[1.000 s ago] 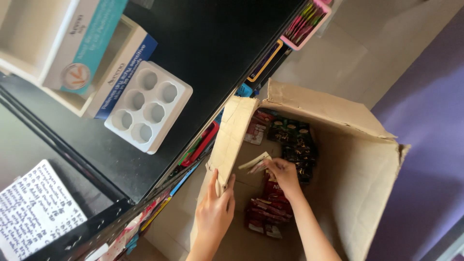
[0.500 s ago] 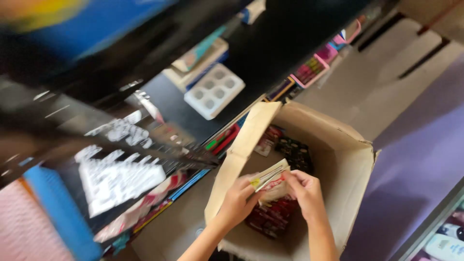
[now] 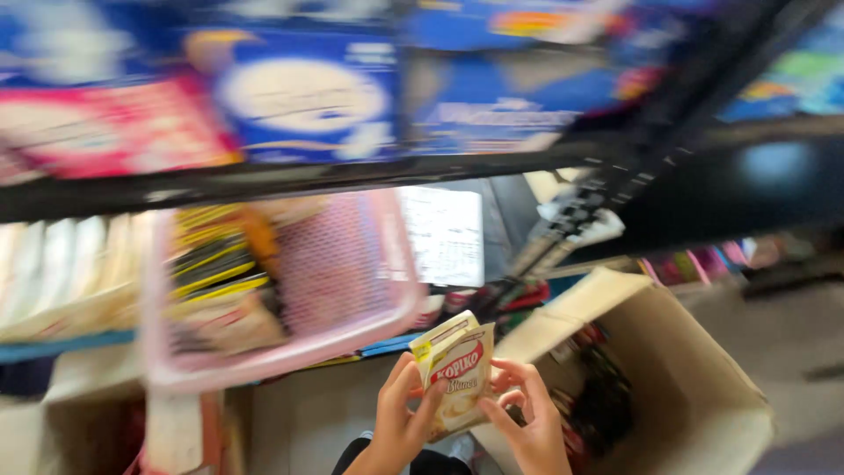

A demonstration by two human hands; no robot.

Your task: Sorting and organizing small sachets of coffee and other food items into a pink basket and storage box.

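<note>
I hold a small stack of flat cream-coloured sachets point(image 3: 457, 374) between both hands, upright, their printed faces toward me, with a red band across the front one. My left hand point(image 3: 400, 422) clasps the stack from its left edge, thumb on the front and fingers curled behind. My right hand point(image 3: 527, 422) closes on the right edge, fingertips point(image 3: 503, 369) touching the side of the packets. The sachets look thin, glossy and slightly bowed.

Just right of the sachets, and partly behind them, stands an open cardboard box point(image 3: 703, 387), plain brown with a matte surface, one flap point(image 3: 571, 312) folded up toward the shelf. Inside it, below and right of the sachets, lie dark packets point(image 3: 607, 396) with red touches, too blurred to make out further.

Up and left of the sachets sits a pink plastic basket point(image 3: 352, 281) with mesh walls and rounded corners, holding yellow and dark wrapped packs point(image 3: 220, 273). Directly above the sachets hangs a white sheet point(image 3: 447, 233) covered in small writing. Above that runs a dark shelf edge point(image 3: 352, 176), and higher still stand blue boxes point(image 3: 308, 97) and a pink one point(image 3: 105, 127), all smeared by motion.
</note>
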